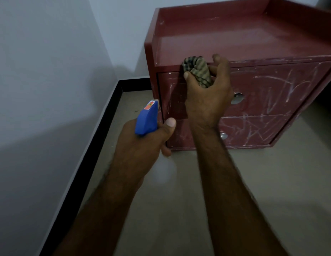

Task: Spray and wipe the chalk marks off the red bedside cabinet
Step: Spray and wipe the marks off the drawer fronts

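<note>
Pressing a checked cloth (199, 71) against the chalk-scribbled red cabinet (272, 89).

Cloth (198, 71) against cabinet (272, 89) front, bottle (146, 120) left

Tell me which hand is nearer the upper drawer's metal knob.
Right. The right hand, gripping the cloth, sits beside the upper knob, to its left; the left hand, holding the spray bottle, is lower and farther left.

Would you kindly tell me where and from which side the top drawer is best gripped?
I'd pinch the round metal knob at the middle of the top drawer, coming straight in from the front: it seems the only part standing proud of the flat face. The right hand holding the cloth partly covers it.
</note>
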### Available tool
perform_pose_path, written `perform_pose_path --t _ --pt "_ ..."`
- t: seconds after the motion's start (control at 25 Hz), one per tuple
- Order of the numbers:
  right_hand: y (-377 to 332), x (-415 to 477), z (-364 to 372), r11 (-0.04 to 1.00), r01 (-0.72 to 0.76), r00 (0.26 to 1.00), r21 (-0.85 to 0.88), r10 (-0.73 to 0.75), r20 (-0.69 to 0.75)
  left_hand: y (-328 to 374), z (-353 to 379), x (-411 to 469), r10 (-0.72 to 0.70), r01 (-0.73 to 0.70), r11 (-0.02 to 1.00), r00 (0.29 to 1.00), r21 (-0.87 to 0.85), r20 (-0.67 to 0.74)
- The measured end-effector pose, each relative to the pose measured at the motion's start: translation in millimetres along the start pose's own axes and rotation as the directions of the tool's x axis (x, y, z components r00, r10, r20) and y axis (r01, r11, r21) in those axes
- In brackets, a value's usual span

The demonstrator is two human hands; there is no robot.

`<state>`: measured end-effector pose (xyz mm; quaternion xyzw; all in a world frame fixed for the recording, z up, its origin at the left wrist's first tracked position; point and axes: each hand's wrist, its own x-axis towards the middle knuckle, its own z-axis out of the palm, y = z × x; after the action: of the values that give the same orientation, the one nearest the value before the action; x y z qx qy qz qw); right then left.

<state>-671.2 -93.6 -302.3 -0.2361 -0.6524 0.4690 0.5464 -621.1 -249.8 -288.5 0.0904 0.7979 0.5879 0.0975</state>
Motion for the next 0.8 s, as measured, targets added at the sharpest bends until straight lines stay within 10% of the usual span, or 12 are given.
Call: perform_pose_path --t 0.36,0.56,0.8 --pt "-60 71 -11 0.916 0.381 0.864 -0.127 -0.304 0.402 10 -19 0 0.029 -0.03 0.998 0.999 -0.049 -0.03" --pt "-72 103 43 0.79 0.536 0.615 -0.299 -0.122 0.779 15 -26 0 0.034 -0.039 0.996 0.997 -0.076 -0.064" --pt "-60 103 38 0.877 0.431 0.496 -0.21 -0.036 0.867 15 -31 1 0.053 -0.057 0.996 0.997 -0.072 -0.057"
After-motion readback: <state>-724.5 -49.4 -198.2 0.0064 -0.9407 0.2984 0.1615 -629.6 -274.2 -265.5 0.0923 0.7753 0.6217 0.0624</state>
